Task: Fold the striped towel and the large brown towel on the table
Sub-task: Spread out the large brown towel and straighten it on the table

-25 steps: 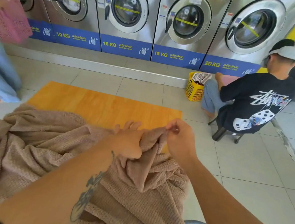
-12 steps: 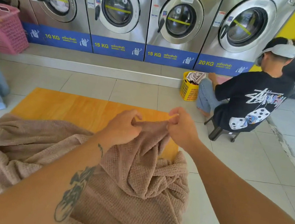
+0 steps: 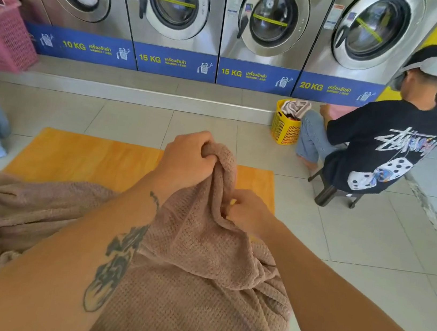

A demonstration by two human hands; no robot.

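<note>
At the upper left of the frame a pink plastic laundry basket (image 3: pixel 2 34) is seen against the row of steel front-loading washing machines (image 3: pixel 178 5). Below it, the large brown waffle-weave towel (image 3: pixel 194 288) is spread in a crumpled heap from the lower left across the lower centre, draped over the near edge of the orange wooden table (image 3: pixel 86 158), whose far half is bare.

Just left of centre, a bunched edge of the towel is gripped in the left hand (image 3: pixel 187 161), closed into a fist and raised above the table. Slightly lower and to the right, a fold of the same cloth is pinched by the right hand (image 3: pixel 247 214); its fingertips are buried in the fabric.

At the right, a yellow plastic basket (image 3: pixel 284 127) and a seated person in a black printed T-shirt (image 3: pixel 383 143) are seen.

The task is judged barely begun: no fold is visible in the brown towel, an edge apparently being sought, and no striped towel can be made out.
</note>
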